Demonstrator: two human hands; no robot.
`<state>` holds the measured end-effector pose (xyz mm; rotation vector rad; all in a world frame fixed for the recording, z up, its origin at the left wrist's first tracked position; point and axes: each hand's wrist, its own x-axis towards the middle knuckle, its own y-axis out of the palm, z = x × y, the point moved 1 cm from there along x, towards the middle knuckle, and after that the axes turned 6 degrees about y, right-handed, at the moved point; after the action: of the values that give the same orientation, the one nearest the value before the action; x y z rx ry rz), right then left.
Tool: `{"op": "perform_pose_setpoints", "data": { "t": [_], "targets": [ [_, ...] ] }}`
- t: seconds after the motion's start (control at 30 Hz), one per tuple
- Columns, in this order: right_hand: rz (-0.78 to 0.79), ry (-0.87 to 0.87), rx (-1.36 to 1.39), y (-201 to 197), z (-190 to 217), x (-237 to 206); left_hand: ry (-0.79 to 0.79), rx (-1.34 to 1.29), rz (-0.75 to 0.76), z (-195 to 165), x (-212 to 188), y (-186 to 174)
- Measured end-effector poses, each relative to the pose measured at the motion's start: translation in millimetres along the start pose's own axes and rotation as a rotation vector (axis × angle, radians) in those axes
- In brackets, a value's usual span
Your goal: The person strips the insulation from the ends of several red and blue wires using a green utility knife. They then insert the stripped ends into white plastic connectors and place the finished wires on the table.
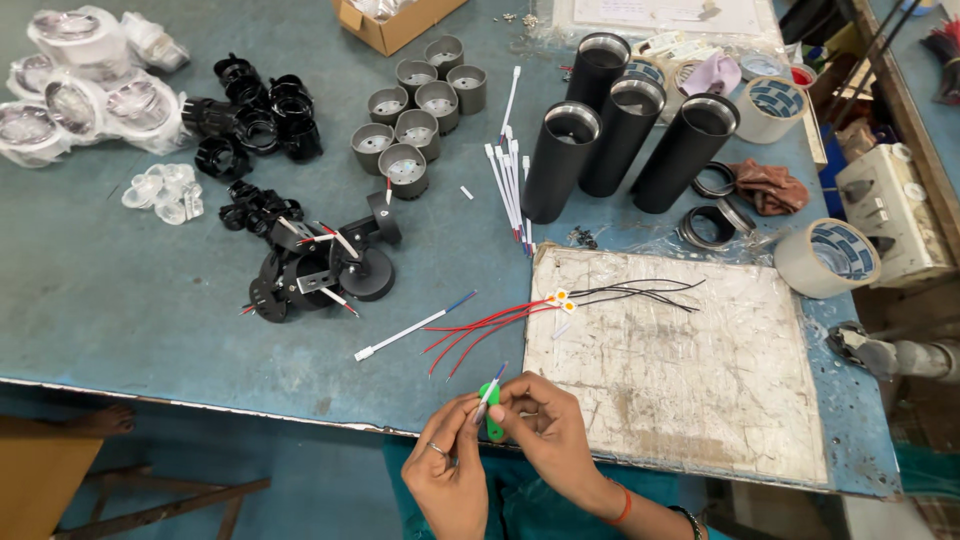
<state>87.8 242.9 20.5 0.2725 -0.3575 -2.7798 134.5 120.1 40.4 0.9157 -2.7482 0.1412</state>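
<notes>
At the near edge of the table, my left hand [448,468] and my right hand [542,428] meet over a small green-handled tool [491,412]. The right hand grips the green tool. My left hand pinches a thin white-sleeved wire [489,392] with red and blue ends, held against the tool. Just beyond them lie red wires [478,327] and black wires [640,293] joined at small white chips [561,299]. A single white-sleeved wire [415,327] lies on the blue table to the left.
A worn white board [680,380] lies at the right. Black tubes [625,130], grey cups [415,120], black mounts [315,265], clear lenses [85,85], more sleeved wires [510,180], tape rolls [828,257] and a cardboard box [395,22] fill the far table. A power strip [885,205] sits far right.
</notes>
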Motion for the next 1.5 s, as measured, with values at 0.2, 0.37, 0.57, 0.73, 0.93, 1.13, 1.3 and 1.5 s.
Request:
{"op": "perform_pose_setpoints", "data": {
  "t": [0.2,0.37,0.57,0.73,0.93,1.13,1.3,1.5],
  "targets": [
    [0.0,-0.013,-0.037,-6,3,3,-0.017,-0.078,0.035,-2,-1,-2],
    [-0.011,-0.025,-0.085,-4,3,1,-0.078,-0.126,0.083,1,-1,-3],
    [-0.002,-0.046,-0.098,-5,3,0,-0.111,-0.089,0.063,8,-3,-4],
    [-0.02,-0.008,0.059,-7,2,0,-0.02,-0.075,-0.029,15,-3,-5],
    [-0.052,-0.114,0.126,-8,3,-3,-0.128,-0.208,-0.124,22,1,-9],
    [0.132,-0.284,-0.149,-17,-1,-11,-0.161,-0.358,-0.148,23,6,-14],
    [0.229,-0.089,0.236,-17,4,-8,-0.136,-0.349,-0.073,21,5,-17],
    [0.36,0.594,0.303,-14,12,12,-0.057,-0.237,0.018,17,-1,-19]
  ]
}}
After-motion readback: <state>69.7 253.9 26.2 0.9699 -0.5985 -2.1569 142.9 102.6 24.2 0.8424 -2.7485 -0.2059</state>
